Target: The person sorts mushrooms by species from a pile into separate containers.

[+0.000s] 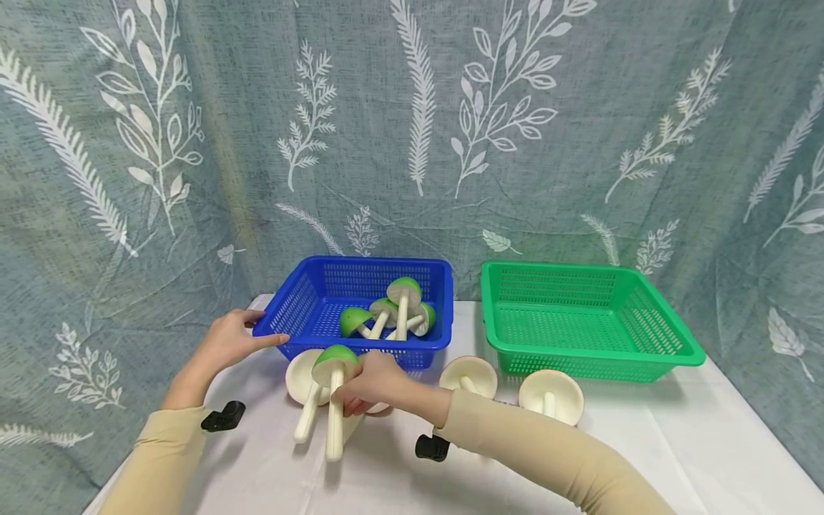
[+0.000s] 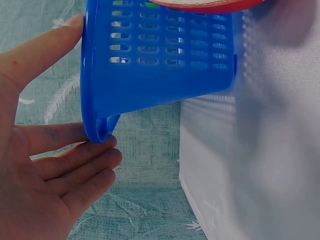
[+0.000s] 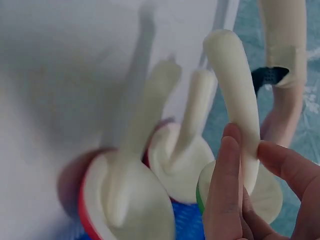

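Note:
My right hand (image 1: 376,383) pinches the pale stem of a green-capped toy mushroom (image 1: 335,415) between thumb and fingers. The mushroom is held cap-up, in front of the blue basket (image 1: 360,348); in the right wrist view its stem (image 3: 235,75) points away from the hand. My left hand (image 1: 225,343) grips the basket's front left corner, thumb and fingers at the rim (image 2: 90,100). Several green-capped mushrooms (image 1: 404,293) lie inside, toward its right. Beside the held one, a red-edged mushroom (image 1: 307,411) lies stem toward me; the right wrist view shows another red-edged mushroom (image 3: 145,200) close by.
A green basket (image 1: 579,363) stands to the right of the blue one. In front of the baskets, two more cream-bottomed mushrooms (image 1: 470,375) lie on the white tablecloth (image 1: 644,443). A grey-green curtain (image 1: 360,143) with white leaves hangs behind.

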`<state>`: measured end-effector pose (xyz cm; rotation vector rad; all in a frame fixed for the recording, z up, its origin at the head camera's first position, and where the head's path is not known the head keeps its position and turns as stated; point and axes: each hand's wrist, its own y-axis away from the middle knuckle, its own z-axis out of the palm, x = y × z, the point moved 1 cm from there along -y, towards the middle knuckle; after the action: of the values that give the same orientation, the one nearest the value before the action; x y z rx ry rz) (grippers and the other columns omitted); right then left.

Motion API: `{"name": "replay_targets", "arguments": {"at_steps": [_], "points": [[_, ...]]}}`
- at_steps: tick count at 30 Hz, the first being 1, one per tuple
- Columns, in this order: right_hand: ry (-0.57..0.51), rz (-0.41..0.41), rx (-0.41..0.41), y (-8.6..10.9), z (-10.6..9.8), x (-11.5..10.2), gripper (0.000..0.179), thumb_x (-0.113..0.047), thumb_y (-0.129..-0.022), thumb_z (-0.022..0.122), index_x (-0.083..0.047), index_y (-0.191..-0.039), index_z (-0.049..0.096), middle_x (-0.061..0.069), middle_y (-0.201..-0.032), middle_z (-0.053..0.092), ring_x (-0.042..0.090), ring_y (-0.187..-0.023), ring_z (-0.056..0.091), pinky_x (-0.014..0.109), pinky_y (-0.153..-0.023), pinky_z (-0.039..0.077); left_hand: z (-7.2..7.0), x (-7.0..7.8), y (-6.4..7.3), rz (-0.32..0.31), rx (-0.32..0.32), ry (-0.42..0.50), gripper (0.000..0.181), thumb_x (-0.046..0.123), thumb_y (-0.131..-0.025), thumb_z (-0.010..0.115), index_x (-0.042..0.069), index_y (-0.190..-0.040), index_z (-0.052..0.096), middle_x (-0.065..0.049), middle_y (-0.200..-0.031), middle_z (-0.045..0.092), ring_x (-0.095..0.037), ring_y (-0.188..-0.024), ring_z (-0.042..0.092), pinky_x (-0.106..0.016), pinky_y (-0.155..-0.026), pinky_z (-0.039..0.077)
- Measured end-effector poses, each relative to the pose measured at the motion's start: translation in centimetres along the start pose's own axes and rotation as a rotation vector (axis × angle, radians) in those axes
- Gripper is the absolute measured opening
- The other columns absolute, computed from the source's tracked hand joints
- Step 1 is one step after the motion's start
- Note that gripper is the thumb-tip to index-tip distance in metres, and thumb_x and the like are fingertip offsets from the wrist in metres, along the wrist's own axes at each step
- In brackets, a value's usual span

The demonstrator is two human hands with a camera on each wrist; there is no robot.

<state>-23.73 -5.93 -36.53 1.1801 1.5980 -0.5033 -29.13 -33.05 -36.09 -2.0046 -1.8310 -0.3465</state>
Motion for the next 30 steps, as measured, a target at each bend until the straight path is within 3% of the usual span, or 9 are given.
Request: {"name": "replay_targets", "arguments": {"at_steps": [4, 15, 25, 30], "points": [[0.007, -0.005, 0.007, -0.5, -0.8, -0.9, 0.014, -0.01, -0.078, 0.075, -0.001, -0.071, 0.069, 0.012, -0.065, 0.071, 0.023, -0.065, 0.072, 0.033, -0.063, 0.058, 0.0, -0.1, 0.0, 0.004, 0.004, -0.003, 0.094, 0.063, -0.077, 0.066, -0.011, -0.132, 0.047, -0.033, -0.122, 0.055, -0.045, -0.113, 0.052, -0.056, -0.085, 0.046], [-0.013, -0.004, 0.049, -2.7, -2.7, -3.5, 0.013, -0.014, -0.079, 0.075, -0.002, -0.076, 0.071, 0.011, -0.068, 0.072, 0.021, -0.067, 0.072, 0.026, -0.057, 0.056, -0.1, 0.2, 0.1, 0.016, 0.001, 0.002, 0.09, 0.058, -0.079, 0.068, -0.012, -0.131, 0.048, -0.033, -0.121, 0.056, -0.045, -0.11, 0.053, -0.054, -0.083, 0.047], [-0.044, 0.029, 0.11, -5.4, -3.3, -5.1, 0.013, -0.013, -0.078, 0.076, -0.001, -0.079, 0.071, 0.011, -0.068, 0.071, 0.02, -0.066, 0.072, 0.035, -0.069, 0.058, -0.2, 0.3, 0.0, 0.007, 0.005, 0.01, 0.091, 0.059, -0.078, 0.068, -0.012, -0.132, 0.047, -0.033, -0.121, 0.056, -0.043, -0.11, 0.053, -0.054, -0.084, 0.047], [-0.063, 0.074, 0.158, -7.0, -3.8, -5.4, 0.014, -0.013, -0.078, 0.077, -0.001, -0.079, 0.07, 0.01, -0.069, 0.071, 0.017, -0.061, 0.07, 0.027, -0.057, 0.057, -0.3, 0.5, 0.1, 0.01, 0.006, 0.01, 0.09, 0.058, -0.078, 0.068, -0.013, -0.131, 0.047, -0.033, -0.12, 0.056, -0.044, -0.109, 0.054, -0.054, -0.083, 0.048]]}}
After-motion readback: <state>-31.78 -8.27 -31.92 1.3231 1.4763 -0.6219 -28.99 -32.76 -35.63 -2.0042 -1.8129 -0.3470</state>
